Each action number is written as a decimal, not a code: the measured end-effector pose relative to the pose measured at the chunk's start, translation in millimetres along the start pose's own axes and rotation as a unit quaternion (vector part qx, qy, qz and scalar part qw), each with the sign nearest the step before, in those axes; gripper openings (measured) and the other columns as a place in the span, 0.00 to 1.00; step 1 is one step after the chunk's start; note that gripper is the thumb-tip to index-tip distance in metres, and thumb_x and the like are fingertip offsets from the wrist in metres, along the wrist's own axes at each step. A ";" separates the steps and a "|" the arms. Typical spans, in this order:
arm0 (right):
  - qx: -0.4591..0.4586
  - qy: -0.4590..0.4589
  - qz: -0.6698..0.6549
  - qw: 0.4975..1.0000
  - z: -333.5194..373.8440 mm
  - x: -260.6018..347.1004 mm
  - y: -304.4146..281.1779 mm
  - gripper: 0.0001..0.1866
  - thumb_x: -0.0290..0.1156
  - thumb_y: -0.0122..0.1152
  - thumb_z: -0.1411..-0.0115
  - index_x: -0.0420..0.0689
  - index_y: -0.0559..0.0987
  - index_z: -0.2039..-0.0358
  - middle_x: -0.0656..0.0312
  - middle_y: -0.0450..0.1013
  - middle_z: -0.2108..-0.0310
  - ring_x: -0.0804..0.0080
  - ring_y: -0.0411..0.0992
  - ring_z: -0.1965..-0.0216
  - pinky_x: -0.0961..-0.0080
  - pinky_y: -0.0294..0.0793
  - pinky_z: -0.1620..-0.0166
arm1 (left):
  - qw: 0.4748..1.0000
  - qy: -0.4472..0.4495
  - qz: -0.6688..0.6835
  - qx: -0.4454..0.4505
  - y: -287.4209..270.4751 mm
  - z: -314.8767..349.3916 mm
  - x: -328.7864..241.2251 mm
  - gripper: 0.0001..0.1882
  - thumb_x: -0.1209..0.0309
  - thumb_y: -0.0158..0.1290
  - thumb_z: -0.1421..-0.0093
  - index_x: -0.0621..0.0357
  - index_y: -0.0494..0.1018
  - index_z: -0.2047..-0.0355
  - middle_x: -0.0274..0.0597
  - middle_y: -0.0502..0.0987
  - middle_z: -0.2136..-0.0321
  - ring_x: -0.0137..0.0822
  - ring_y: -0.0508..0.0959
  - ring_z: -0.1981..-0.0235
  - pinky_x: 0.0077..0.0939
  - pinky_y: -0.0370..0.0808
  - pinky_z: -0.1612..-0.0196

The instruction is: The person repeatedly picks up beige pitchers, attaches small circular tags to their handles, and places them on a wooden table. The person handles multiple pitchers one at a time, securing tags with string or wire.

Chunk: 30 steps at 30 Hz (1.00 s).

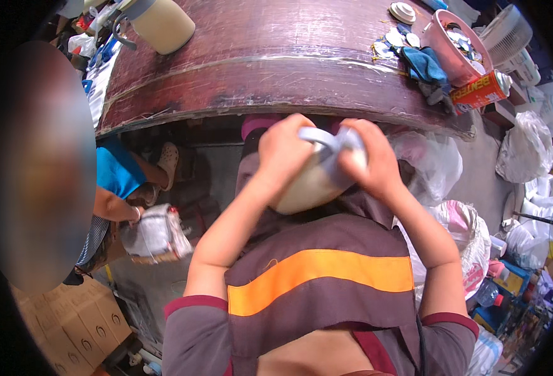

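Observation:
Over my lap I hold a cream jug (306,188) with a grey-blue top and handle, tilted and a little blurred. My left hand (284,149) is closed around its upper left side by the handle. On the other side, my right hand (372,156) grips the grey-blue top, fingers bent over it. Both hands hide much of the jug's upper part. A similar cream jug (163,26) with a grey handle stands at the far left of the dark red table (276,69).
At the table's right are a pink basket (442,47) of small parts, a blue cloth (426,64) and an orange spray can (480,91). Plastic bags (428,160) lie to my right. Cardboard boxes (76,326) are at lower left, near another person's hand (135,214) and a grey bundle (157,235).

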State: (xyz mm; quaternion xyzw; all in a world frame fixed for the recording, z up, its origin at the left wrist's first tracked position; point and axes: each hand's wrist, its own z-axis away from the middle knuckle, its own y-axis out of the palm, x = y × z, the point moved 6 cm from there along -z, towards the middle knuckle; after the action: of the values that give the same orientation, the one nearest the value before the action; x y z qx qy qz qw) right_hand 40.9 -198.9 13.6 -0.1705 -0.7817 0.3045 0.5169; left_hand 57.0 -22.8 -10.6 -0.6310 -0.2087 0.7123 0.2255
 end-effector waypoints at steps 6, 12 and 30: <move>-0.050 0.068 0.053 0.995 -14.2 -68.0 8.5 0.39 0.55 0.56 0.46 0.42 0.64 0.40 0.46 0.64 0.43 0.51 0.63 0.41 0.59 0.55 0.38 | 0.983 0.105 -0.048 0.144 45.4 47.2 -20.9 0.20 0.62 0.54 0.48 0.59 0.71 0.58 0.58 0.76 0.68 0.56 0.77 0.65 0.47 0.73 0.61; 0.110 -0.251 0.054 0.960 -9.5 24.4 -5.9 0.38 0.56 0.57 0.46 0.42 0.66 0.43 0.47 0.65 0.44 0.52 0.64 0.42 0.53 0.57 0.38 | 0.990 0.002 0.141 0.020 -37.2 3.4 26.0 0.14 0.78 0.52 0.55 0.62 0.75 0.64 0.43 0.79 0.70 0.32 0.79 0.67 0.24 0.74 0.63; 0.209 -0.394 0.052 0.893 22.1 110.2 12.1 0.39 0.70 0.50 0.50 0.50 0.76 0.50 0.54 0.67 0.45 0.56 0.66 0.45 0.51 0.57 0.42 | 0.983 0.089 0.157 0.000 -10.9 -7.6 37.1 0.07 0.70 0.56 0.45 0.60 0.77 0.69 0.41 0.78 0.76 0.30 0.75 0.75 0.25 0.72 0.68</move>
State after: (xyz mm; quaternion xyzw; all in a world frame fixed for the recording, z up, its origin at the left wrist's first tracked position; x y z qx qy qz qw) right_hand -24.7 -132.4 77.1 0.0354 -0.8297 0.5293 0.1736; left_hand 61.4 7.8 -35.0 -0.7171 -0.0854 0.6797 0.1285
